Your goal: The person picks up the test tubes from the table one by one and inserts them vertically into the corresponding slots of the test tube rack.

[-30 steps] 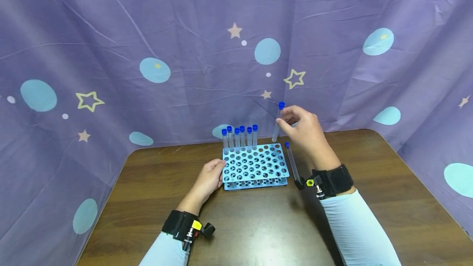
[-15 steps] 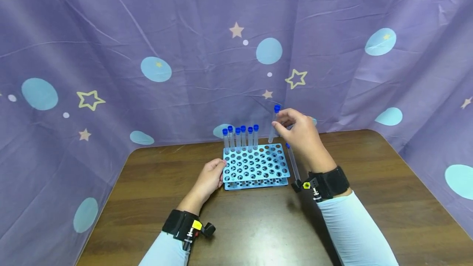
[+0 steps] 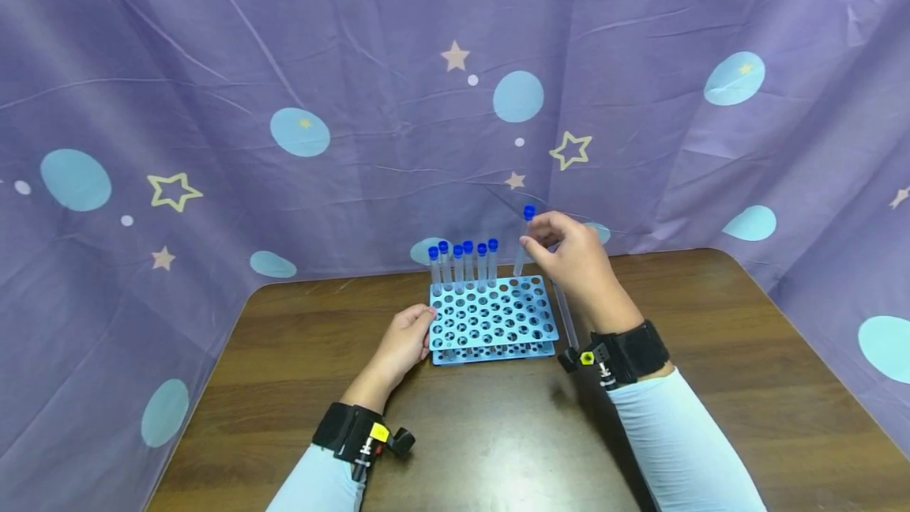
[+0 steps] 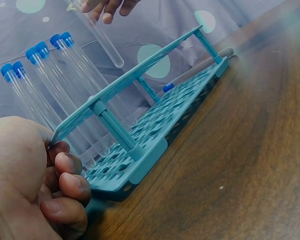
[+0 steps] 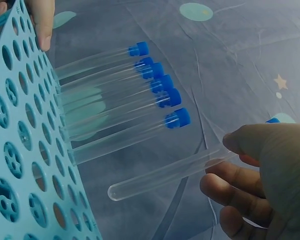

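A light-blue test tube rack (image 3: 490, 322) stands on the table, its left edge gripped by my left hand (image 3: 405, 340) between thumb and curled fingers. Several clear test tubes (image 5: 115, 142) with blue caps stand upright at the rack's back left. My right hand (image 3: 574, 255) pinches another blue-capped test tube (image 5: 165, 175) near its upper part. In the right wrist view that tube's rounded bottom is apart from the rack's holes, to the right of the standing tubes. In the head view it hangs over the rack's back edge, slightly tilted.
One more test tube (image 3: 565, 314) lies on the wooden table (image 3: 320, 354) along the rack's right side, partly covered by the right hand and wrist camera. A purple curtain (image 3: 398, 46) with stars and blue shapes hangs right behind the table.
My right hand has moved left and slightly down, bringing the pinched test tube closer to the standing tubes. The left hand and the rack have stayed in place.
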A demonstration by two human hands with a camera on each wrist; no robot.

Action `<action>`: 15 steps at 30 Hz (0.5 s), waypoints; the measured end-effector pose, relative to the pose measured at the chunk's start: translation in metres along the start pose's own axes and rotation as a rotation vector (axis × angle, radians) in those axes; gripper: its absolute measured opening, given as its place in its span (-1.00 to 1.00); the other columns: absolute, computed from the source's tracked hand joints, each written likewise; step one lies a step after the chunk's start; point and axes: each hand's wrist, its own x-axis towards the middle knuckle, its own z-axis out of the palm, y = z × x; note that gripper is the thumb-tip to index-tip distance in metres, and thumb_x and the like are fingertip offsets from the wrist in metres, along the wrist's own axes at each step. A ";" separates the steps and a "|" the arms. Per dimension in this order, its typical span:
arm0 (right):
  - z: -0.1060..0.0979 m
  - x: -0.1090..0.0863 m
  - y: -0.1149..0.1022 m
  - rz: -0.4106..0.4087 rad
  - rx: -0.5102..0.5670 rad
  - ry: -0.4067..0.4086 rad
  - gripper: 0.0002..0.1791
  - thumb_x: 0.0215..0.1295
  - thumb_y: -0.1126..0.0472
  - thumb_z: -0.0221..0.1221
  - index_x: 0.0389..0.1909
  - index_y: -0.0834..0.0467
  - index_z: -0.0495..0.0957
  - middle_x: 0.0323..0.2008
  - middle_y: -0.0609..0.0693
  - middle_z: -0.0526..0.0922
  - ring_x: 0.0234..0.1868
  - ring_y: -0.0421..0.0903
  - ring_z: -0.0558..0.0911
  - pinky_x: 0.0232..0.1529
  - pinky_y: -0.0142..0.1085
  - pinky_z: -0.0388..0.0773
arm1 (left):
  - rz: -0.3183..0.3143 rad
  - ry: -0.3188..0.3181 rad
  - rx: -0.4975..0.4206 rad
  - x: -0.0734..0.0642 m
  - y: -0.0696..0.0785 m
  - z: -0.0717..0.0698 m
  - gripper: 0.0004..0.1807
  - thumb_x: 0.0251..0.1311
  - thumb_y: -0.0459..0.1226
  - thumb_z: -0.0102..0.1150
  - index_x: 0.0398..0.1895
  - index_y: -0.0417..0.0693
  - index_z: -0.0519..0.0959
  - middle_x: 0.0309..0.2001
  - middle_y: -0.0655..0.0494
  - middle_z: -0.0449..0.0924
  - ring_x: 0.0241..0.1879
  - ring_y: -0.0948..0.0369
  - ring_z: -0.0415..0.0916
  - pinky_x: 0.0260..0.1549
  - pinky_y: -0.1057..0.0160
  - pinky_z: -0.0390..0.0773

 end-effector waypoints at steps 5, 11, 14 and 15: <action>0.004 0.001 0.004 -0.011 0.002 -0.009 -0.68 0.50 0.20 0.49 0.13 0.27 0.73 -0.09 0.12 0.93 -0.15 0.12 0.90 -0.03 0.08 0.85 | -0.008 0.000 -0.005 0.000 0.000 0.000 -0.65 0.78 -0.20 -0.05 -0.07 -0.26 0.66 -0.61 0.21 0.38 -0.67 0.28 0.27 -0.64 0.38 0.30; 0.007 0.000 0.005 -0.002 0.003 -0.017 -0.69 0.50 0.19 0.51 0.12 0.24 0.73 -0.09 0.10 0.93 -0.14 0.11 0.90 -0.05 0.07 0.85 | -0.011 -0.003 -0.005 0.000 0.000 0.001 -0.63 0.79 -0.18 -0.06 -0.04 -0.28 0.65 -0.61 0.20 0.38 -0.67 0.29 0.26 -0.65 0.38 0.29; 0.008 -0.001 0.005 0.005 0.005 -0.024 -0.68 0.49 0.20 0.51 0.13 0.25 0.73 -0.09 0.09 0.93 -0.14 0.09 0.90 -0.04 0.06 0.85 | -0.014 -0.002 -0.004 0.000 0.000 0.001 -0.63 0.80 -0.18 -0.06 -0.05 -0.27 0.65 -0.60 0.20 0.38 -0.67 0.30 0.26 -0.65 0.39 0.29; 0.009 -0.001 0.005 0.008 0.006 -0.026 -0.67 0.49 0.20 0.51 0.13 0.25 0.73 -0.09 0.09 0.92 -0.14 0.09 0.89 -0.04 0.06 0.85 | -0.012 -0.003 -0.001 -0.001 0.000 0.001 -0.63 0.80 -0.18 -0.06 -0.05 -0.26 0.65 -0.60 0.20 0.38 -0.67 0.30 0.26 -0.65 0.39 0.29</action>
